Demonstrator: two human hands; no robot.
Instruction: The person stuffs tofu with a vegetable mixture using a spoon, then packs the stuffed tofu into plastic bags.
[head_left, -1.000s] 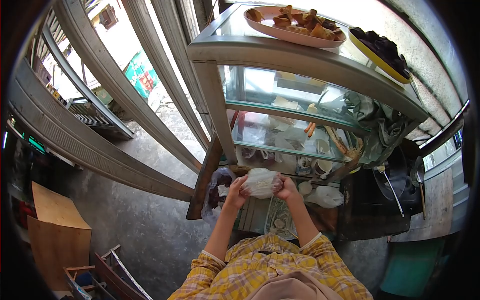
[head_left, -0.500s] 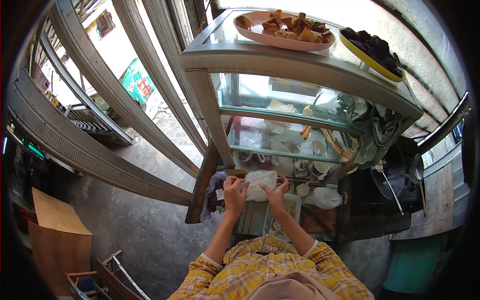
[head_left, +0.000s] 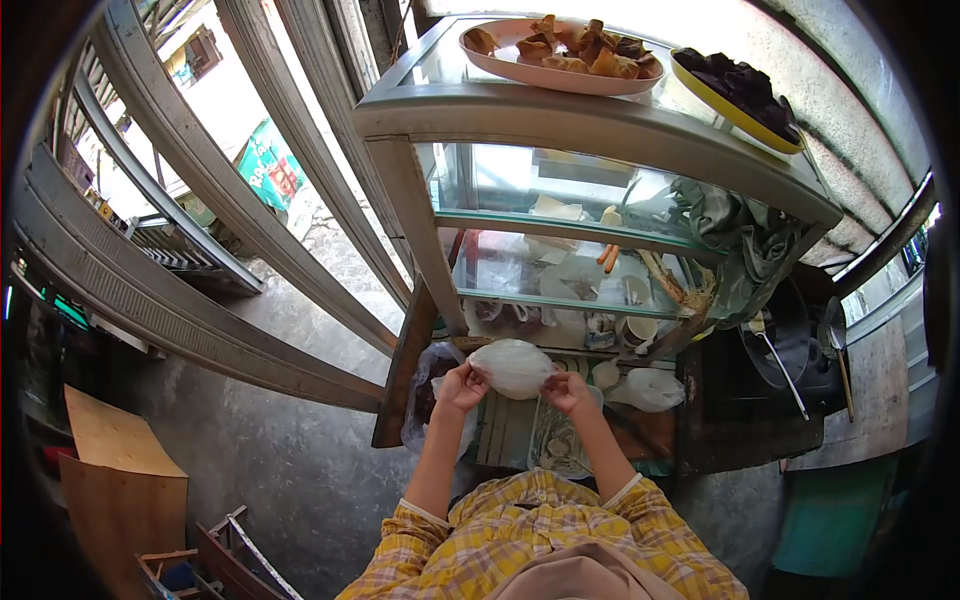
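Observation:
A rounded, whitish plastic bag (head_left: pixel 511 368) is stretched between my hands above the counter; its contents are not clear. My left hand (head_left: pixel 461 387) pinches its left edge and my right hand (head_left: pixel 566 390) pinches the right edge. Below the right hand sits a clear plastic tub (head_left: pixel 562 440) with something pale inside. A purplish plastic bag (head_left: pixel 425 395) with dark contents lies left of my left hand. To the right of my right hand are a small whitish round item (head_left: pixel 606 374) and another white plastic bag (head_left: pixel 652 390).
A glass display case (head_left: pixel 590 110) rises beyond the counter. On top stand a pink plate (head_left: pixel 560 80) of fried snacks and a yellow plate (head_left: pixel 725 105) of dark pieces. A wok (head_left: pixel 778 345) sits on a stove at right. Metal shutter panels (head_left: pixel 250 290) stand at left.
The white bag has turned from a crumpled, squarish shape to a smooth rounded one. My fingers have moved from its top down to its two side edges.

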